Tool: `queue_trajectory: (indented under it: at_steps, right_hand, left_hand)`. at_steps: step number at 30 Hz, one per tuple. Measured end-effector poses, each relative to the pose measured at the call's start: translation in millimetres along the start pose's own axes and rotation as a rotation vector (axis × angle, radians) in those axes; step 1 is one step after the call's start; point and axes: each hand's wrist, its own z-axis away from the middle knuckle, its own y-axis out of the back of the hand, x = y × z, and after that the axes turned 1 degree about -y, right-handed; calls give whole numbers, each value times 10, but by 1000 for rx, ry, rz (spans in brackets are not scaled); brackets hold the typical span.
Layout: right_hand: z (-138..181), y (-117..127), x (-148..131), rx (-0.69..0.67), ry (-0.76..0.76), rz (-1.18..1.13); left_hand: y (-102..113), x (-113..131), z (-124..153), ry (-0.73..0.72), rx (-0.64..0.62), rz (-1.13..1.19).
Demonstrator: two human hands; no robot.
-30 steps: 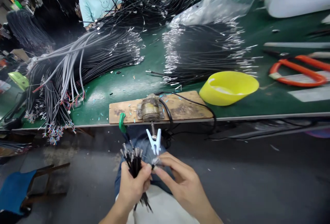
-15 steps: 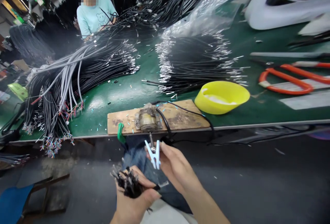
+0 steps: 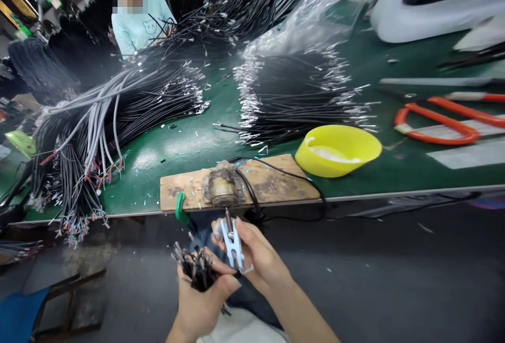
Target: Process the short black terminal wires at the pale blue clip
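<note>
My left hand is closed around a bundle of black cables, their stripped pale ends pointing up and away from me. A light blue clip sits at the end of the thin metal shaft of a small motor. My right hand has its thumb and fingers closed about that clip, with fingertips on both sides of it. Just below the clip, a short pale wire end shows between the hands. The palm side of my right hand is partly hidden.
The motor is fixed on a wooden board at the table's front edge, beside a green clamp. A yellow bowl, black cables and orange-handled scissors lie rightward. Grey cables hang left. Across the table sits a person.
My right hand has moved slightly left and closed around the clip, whose upper arms look nearer together. My left hand with the cables has stayed close below it. The view has shifted slightly.
</note>
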Motion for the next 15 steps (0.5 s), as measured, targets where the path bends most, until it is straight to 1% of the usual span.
queue_trajectory:
  at_steps: [5,7,8,11,13,15]
  right_hand:
    - [3,95,90,-46,-55,-7]
    - [6,149,124,-17,-65,1]
    - [11,174,138,19,-63,6]
    - [55,232,170,130,-13,47]
    - [106,258,179,137,44,118]
    - [167,286,177,112,100,239]
  left_hand:
    - [37,-5,3,-2,-7,-3]
    - [58,-1,13,15,-18,-1]
    - [69,3,21,28,-25,-2]
    - [104,7,53,84,-49,-9]
    - [124,-16,82,125,-45,-10]
    - [140,-72,120,178,-19,-4]
